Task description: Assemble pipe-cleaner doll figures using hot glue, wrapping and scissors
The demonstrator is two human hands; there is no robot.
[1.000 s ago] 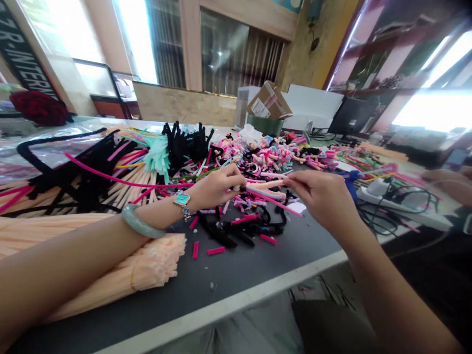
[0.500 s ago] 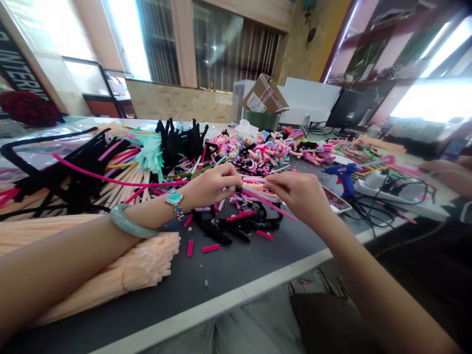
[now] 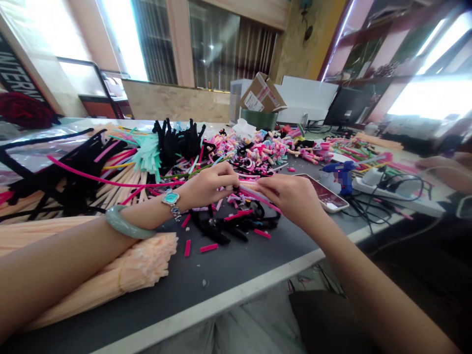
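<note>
Near the centre, my left hand (image 3: 217, 183) pinches the left end of some pink and peach fuzzy stems (image 3: 248, 186). My right hand (image 3: 289, 195) has its fingertips closed on the same stems a little to the right. The fingertips of both hands are close together, and the exact grip is partly hidden. Below them on the grey table lie black fuzzy pieces (image 3: 217, 231) and short hot-pink pieces (image 3: 208, 248). A long hot-pink stem (image 3: 92, 174) runs leftward behind my left wrist.
A thick peach stem bundle (image 3: 143, 265) lies under my left forearm. Small pink figures (image 3: 265, 147) are heaped behind. To the right are a phone (image 3: 328, 196), a blue glue gun (image 3: 342, 174) and a power strip (image 3: 398, 196). Another person's hand (image 3: 442, 169) is at far right.
My right hand has moved slightly left, closer to my left hand. More of the phone shows, and less of the pink stem sticks out under my right hand.
</note>
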